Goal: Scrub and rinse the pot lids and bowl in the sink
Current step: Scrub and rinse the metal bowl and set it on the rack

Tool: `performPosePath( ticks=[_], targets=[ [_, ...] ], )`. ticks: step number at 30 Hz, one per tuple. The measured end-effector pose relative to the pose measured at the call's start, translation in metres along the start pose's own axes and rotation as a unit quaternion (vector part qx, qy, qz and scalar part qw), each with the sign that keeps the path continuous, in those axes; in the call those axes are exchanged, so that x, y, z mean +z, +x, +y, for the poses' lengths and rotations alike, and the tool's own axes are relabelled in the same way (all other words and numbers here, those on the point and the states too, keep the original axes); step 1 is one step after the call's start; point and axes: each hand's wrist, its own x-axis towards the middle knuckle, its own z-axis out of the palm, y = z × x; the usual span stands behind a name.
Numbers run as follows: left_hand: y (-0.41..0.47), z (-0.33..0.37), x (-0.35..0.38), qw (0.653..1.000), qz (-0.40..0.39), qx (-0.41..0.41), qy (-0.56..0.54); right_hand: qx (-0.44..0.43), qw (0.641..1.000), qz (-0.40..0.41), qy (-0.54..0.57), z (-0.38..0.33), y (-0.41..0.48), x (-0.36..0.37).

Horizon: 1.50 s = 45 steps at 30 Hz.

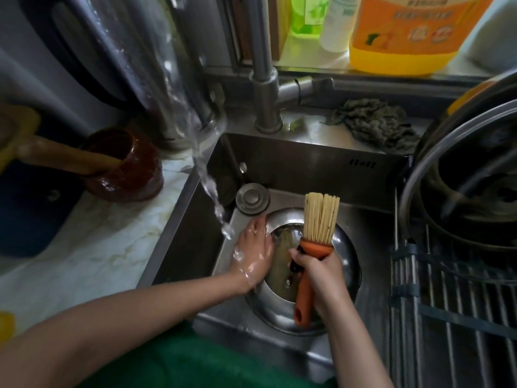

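A round steel pot lid (pixel 345 256) lies in the steel sink (pixel 307 166), its glass middle showing between my hands. My left hand (pixel 253 252) grips the lid's left rim, wet under a stream of water (pixel 208 186) falling from the upper left. My right hand (pixel 319 278) holds a bamboo-bristle brush with an orange handle (pixel 303 301), bristles (pixel 320 217) pointing up and away, above the lid. No bowl can be told apart in the sink.
Sink plug (pixel 252 198) sits behind the lid. Faucet (pixel 267 79) at back, dish rag (pixel 375 121) beside it. Wire drying rack (pixel 453 298) on the right carries a dark pot with a glass lid (pixel 461 175). Brown jar with a wooden pestle (pixel 126 166) stands left; detergent bottles (pixel 405 32) on the sill.
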Motion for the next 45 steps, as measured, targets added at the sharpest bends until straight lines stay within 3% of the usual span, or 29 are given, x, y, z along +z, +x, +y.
performPosePath(
  ticks=[3,4,5,8,9,11,17,24,28,35,38,41,45],
  targets=[
    [-0.017,0.001,0.004,0.956,-0.006,0.236,0.173,0.005,1.0,-0.017,0.012,-0.001,-0.004,-0.001],
    [-0.005,0.003,0.004,0.937,0.003,0.305,0.167,0.006,1.0,-0.016,0.016,-0.002,-0.005,0.0],
    [0.008,0.005,0.002,0.942,0.009,0.309,0.128,0.005,1.0,-0.013,0.017,-0.003,-0.006,0.0],
    [0.023,0.005,-0.005,0.993,0.028,0.098,-0.052,0.008,0.999,-0.008,0.031,-0.004,-0.006,0.002],
    [0.021,0.001,-0.002,0.996,0.026,0.03,-0.077,0.008,0.999,-0.012,0.029,-0.005,-0.005,0.002],
    [0.011,-0.006,0.0,0.996,-0.028,-0.03,-0.084,0.011,1.0,-0.02,-0.003,-0.004,-0.005,0.004],
    [0.002,-0.009,-0.041,0.98,-0.115,-0.047,-0.157,-0.015,0.994,-0.035,-0.101,-0.023,-0.03,0.015],
    [-0.017,0.03,-0.097,0.969,-0.071,-0.036,-0.234,-0.08,0.984,-0.059,-0.147,-0.105,-0.053,0.053],
    [-0.043,0.053,-0.12,0.971,0.025,-0.071,-0.225,-0.091,0.981,-0.046,-0.167,-0.132,-0.077,0.063],
    [-0.065,0.06,-0.13,0.979,-0.065,0.019,-0.193,-0.075,0.961,-0.025,-0.266,-0.156,-0.111,0.065],
    [-0.05,0.073,-0.16,0.946,-0.119,-0.062,-0.296,-0.068,0.958,-0.016,-0.278,-0.165,-0.126,0.067],
    [-0.067,0.088,-0.16,0.962,-0.109,-0.093,-0.232,-0.061,0.965,0.023,-0.255,-0.172,-0.129,0.058],
    [-0.103,0.117,-0.16,0.984,-0.054,-0.014,-0.168,-0.057,0.977,0.038,-0.203,-0.179,-0.14,0.049]
  ],
)
